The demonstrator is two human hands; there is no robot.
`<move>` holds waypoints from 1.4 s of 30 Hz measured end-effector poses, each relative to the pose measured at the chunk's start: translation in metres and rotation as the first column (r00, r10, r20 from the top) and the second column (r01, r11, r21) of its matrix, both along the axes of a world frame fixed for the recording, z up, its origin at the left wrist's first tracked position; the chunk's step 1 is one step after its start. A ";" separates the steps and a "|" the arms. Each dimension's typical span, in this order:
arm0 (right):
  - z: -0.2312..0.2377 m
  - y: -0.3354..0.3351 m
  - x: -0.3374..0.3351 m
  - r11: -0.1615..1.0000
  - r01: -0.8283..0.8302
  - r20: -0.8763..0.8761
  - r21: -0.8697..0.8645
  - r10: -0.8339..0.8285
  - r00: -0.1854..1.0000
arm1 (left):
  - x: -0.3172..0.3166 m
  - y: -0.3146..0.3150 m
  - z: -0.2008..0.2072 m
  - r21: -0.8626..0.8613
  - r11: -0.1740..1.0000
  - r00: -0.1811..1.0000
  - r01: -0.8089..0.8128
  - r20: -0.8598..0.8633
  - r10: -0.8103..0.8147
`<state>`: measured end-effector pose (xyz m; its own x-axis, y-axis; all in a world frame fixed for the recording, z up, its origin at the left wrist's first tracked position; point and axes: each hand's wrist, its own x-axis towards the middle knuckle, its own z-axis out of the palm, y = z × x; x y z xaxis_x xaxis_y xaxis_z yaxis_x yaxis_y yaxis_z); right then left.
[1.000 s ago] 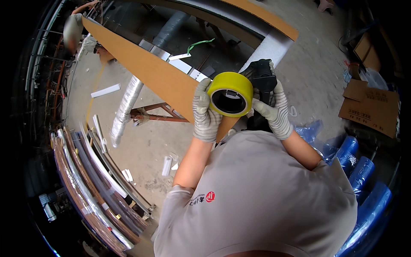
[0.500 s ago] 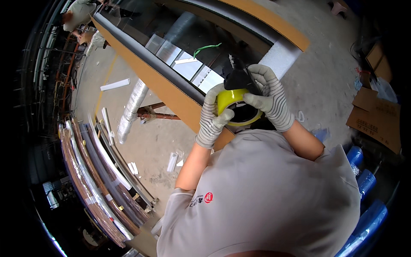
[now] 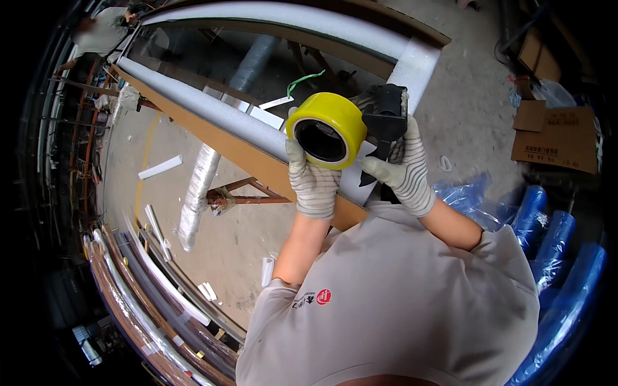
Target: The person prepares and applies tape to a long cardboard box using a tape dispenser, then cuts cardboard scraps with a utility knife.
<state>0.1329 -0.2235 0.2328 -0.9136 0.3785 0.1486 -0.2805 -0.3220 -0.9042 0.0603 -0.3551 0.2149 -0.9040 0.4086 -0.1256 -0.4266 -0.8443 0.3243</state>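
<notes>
Both my hands wear white gloves with grey stripes. A roll of yellow tape [image 3: 351, 119] sits on a black tape dispenser [image 3: 389, 106], its hollow core facing me. My left hand [image 3: 314, 183] is wrapped round the roll's lower left side, thumb on the near rim. On the right, my right hand [image 3: 409, 164] grips the dispenser's black handle, its thumb across the near side. Beyond my hands lies a long glass-topped panel [image 3: 187, 48] edged with white foam [image 3: 251, 132] and brown cardboard [image 3: 238, 154]. A green strap [image 3: 304, 80] lies on it.
Red metal supports [image 3: 248, 199] stand under the panel. Wrapped long profiles [image 3: 138, 309] are stacked at the lower left. Blue film rolls [image 3: 560, 309] lie at the right, below a cardboard box [image 3: 557, 138]. Another person [image 3: 103, 32] is at the far left.
The tape roll has turned so its open core faces me more, and the dispenser has swung to its right. My left hand has shifted lower on the roll. My view has moved slightly.
</notes>
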 end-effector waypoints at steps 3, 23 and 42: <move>-0.005 -0.008 0.007 1.000 0.028 0.020 0.008 -0.028 0.999 | 0.001 -0.006 -0.005 0.037 0.999 0.999 0.039 0.031 -0.040; 0.000 0.031 0.006 0.955 -0.062 0.051 0.291 0.049 0.997 | 0.001 -0.024 0.062 -0.594 0.751 0.624 -0.289 -0.712 -0.322; -0.015 0.013 0.005 0.805 -0.233 0.100 -0.545 0.338 0.936 | 0.010 -0.024 0.059 -0.621 0.755 0.831 -0.212 -0.521 -0.195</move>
<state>0.1383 -0.2105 0.2183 -0.9824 0.0679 -0.1740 0.0522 -0.7946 -0.6048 0.0700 -0.3789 0.2735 -0.9023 0.4062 0.1441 -0.0082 -0.3506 0.9365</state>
